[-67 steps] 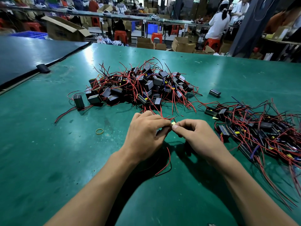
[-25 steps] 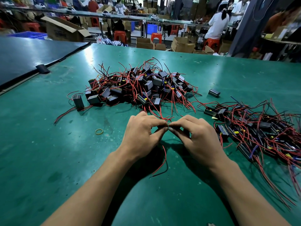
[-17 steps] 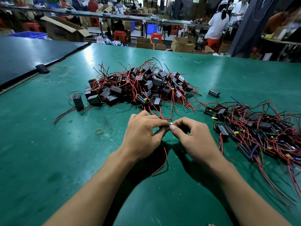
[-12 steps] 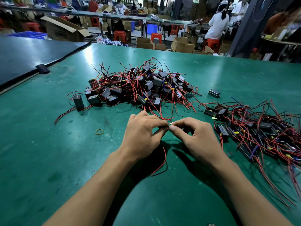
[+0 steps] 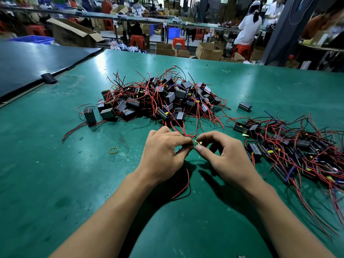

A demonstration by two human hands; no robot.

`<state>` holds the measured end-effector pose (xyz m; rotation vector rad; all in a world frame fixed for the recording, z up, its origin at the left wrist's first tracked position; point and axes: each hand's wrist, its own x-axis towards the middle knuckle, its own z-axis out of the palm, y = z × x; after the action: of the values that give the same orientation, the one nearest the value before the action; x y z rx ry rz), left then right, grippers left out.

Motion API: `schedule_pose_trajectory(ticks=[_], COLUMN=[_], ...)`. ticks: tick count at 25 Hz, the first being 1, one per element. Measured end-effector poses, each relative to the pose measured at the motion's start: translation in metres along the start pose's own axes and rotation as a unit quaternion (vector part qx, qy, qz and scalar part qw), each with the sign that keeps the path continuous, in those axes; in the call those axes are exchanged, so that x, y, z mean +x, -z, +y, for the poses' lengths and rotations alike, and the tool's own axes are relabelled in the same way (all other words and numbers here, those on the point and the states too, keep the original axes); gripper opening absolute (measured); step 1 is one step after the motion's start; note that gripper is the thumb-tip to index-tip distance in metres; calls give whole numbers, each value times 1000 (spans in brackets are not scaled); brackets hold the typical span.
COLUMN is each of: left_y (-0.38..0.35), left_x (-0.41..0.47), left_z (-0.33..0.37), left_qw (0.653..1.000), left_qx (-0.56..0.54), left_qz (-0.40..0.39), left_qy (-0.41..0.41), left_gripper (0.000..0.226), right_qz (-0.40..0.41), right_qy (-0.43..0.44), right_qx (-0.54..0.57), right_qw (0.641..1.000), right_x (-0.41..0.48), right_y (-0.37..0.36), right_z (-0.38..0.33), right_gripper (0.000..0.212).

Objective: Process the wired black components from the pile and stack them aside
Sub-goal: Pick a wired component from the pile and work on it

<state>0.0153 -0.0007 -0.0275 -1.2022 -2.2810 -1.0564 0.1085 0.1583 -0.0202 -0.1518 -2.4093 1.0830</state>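
Both hands meet over the middle of the green table surface (image 5: 55, 183). The left hand (image 5: 163, 155) is curled, with thumb and forefinger pinching a thin red wire (image 5: 193, 140). A corner of a small black box-shaped component (image 5: 176, 151) shows beneath its fingers, and a red-and-black lead (image 5: 187, 181) loops from under the hand toward 6 o'clock. The right hand (image 5: 227, 157) pinches the same wire at its tip, where we see a small yellow piece (image 5: 200, 143); its other fingers are loosely bent and hold nothing.

From the hands, the unsorted pile of black box-shaped components with red and black wires (image 5: 163, 97) lies at 12 o'clock. The second heap of wired black components (image 5: 297, 149) spreads at 3 o'clock. A lone black block (image 5: 245, 106) sits at 2 o'clock between the two heaps, apart from both. A yellow rubber band (image 5: 113, 150) lies flat at 9 o'clock, and a dark blue-black mat (image 5: 28, 60) lies at 10 o'clock.
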Motion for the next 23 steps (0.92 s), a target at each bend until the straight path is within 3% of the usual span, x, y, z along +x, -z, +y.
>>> schedule_pose_trajectory(ticks=[3,9,23], left_y=[1,1,1], left_x=[0,0,0], left_z=[-2,-3,1], left_qw=[1000,1000,1000], left_qx=[-4,-9,9], left_qz=[-8,-16,-2], left_qy=[0,-2,-15], left_gripper=[18,20,15], right_qz=[10,60,38], right_qy=[107,189,121], right_qx=[-80,-169,-139], right_qw=[991,965,982], right_x=[0,-2,-3], right_y=[4,2,-4], right_z=[1,7,4], right_gripper=[22,20,8])
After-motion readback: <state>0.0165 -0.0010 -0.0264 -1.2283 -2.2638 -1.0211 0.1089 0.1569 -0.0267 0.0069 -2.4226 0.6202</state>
